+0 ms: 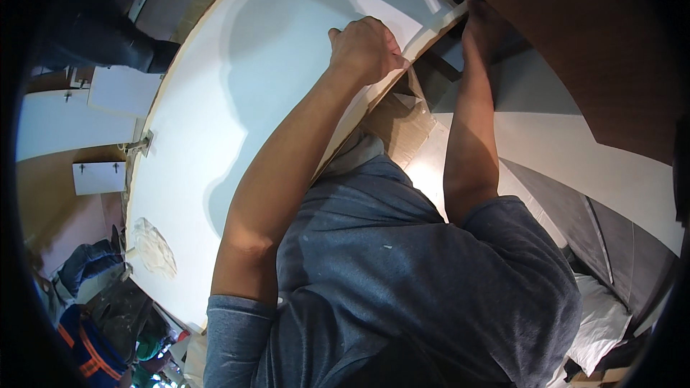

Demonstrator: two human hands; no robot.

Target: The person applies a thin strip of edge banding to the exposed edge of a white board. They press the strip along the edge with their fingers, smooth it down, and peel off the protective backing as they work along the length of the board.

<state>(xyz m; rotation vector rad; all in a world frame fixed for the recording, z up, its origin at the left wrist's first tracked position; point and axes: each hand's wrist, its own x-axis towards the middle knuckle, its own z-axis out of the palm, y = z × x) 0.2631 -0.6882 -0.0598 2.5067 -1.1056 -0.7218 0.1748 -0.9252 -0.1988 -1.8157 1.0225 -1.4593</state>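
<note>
A large white panel [187, 144] lies in front of me, with a cream strip [431, 34] along its right edge. My left hand [366, 50] is over the panel near that edge, its fingers curled in and its thumb sticking out. What the curled fingers hold, if anything, is hidden. Farther to the right, my right hand [485, 25] reaches up to the panel's far corner, with a fingertip at the end of the cream strip. Shadow covers most of its fingers. Both arms throw a broad shadow across the white surface.
A metal clamp-like fitting [146, 144] is at the panel's left edge. Crumpled pale material [153, 248] lies on its near left part. White boards [79, 122] are at the left, a dark bag [90, 345] at the lower left, brown cardboard [399, 126] beneath the right edge, and a dark brown board [575, 36] overhead right.
</note>
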